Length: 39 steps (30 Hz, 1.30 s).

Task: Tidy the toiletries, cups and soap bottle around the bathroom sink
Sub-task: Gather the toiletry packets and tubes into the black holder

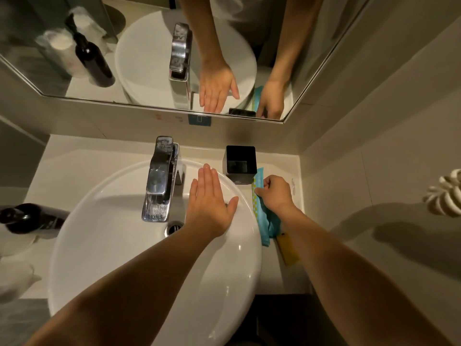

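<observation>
While the left hand [210, 199] is hovering flat and empty over the sink [154, 245], the right hand [275, 193] is pinching the blue packet [264, 221] at centre right; lifting it flat toward the black holder [240, 163] seems wise

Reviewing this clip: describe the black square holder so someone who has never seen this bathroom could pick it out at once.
Start at the round white basin and its chrome tap. On the counter right of the tap, against the back wall, stands the black square holder, open-topped and seemingly empty. Unlike the dark soap bottle far left, it is boxy, and turquoise packets lie just in front.
</observation>
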Motion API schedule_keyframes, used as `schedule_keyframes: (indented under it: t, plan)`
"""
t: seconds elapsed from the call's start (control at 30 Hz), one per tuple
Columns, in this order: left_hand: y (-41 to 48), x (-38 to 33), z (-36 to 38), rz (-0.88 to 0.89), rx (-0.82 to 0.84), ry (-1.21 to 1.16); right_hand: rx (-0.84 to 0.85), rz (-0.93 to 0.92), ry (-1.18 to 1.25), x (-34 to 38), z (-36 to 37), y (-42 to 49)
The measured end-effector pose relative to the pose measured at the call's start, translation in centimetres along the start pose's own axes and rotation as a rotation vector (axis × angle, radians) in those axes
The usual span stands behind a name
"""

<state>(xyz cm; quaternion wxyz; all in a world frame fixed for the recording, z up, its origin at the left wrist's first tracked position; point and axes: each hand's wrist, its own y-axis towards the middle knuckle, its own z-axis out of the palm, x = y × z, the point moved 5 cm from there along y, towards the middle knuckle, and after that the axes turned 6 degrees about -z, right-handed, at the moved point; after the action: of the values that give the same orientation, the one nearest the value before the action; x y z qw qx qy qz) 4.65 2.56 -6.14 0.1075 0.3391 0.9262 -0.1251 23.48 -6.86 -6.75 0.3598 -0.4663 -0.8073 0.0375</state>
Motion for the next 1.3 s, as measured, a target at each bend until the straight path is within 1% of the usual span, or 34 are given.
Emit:
schedule_keyframes:
  t: [0.2,0.3,0.47,0.67,0.77,0.83,1.03,1.3]
  plan:
    - [0.2,0.0,-0.1,-0.027,0.083,0.007,-0.138,0.039,0.351,0.4,-2.5,-3.5]
    - [0.2,-0.1,-0.4,-0.037,0.11,0.007,-0.2,0.01,0.427,1.1,-4.6,-5.2]
    - [0.2,-0.2,-0.6,-0.03,0.119,0.0,-0.297,-0.149,0.546,4.4,-9.4,-6.8]
    - [0.1,-0.1,-0.7,-0.036,0.128,-0.003,-0.403,-0.429,0.561,11.2,-14.8,-7.7]
    - [0.1,-0.1,-0.8,-0.04,0.152,0.009,-0.396,-0.533,0.573,13.6,-14.5,-6.6]
    - [0.2,-0.2,-0.8,-0.04,0.167,0.018,-0.361,-0.542,0.548,14.3,-13.0,-5.2]
    - [0.4,-0.2,-0.8,-0.041,0.185,0.027,-0.236,-0.466,0.492,13.3,-7.7,-1.6]
    - [0.4,-0.3,-0.7,-0.045,0.163,0.028,-0.173,-0.346,0.535,11.8,-3.3,1.2]
